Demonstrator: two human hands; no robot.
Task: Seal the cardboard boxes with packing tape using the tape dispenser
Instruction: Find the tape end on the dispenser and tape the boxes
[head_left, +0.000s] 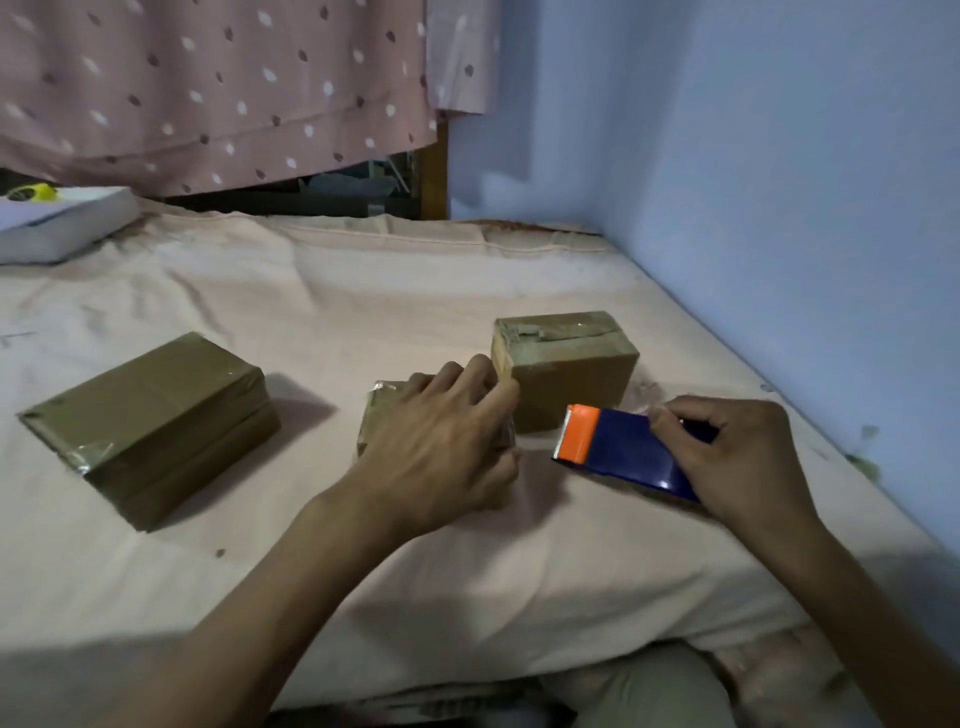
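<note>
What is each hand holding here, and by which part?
The right hand grips the blue tape dispenser by its rear end, away from the orange blade end. The left hand lies over the small middle box, fingers curled over its far edge.

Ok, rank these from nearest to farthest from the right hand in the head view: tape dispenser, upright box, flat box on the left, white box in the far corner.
1. Tape dispenser: gripped in the right hand.
2. Upright box: just beyond the dispenser, centre.
3. Flat box: on the left of the bed.
4. White box: far left corner.
</note>
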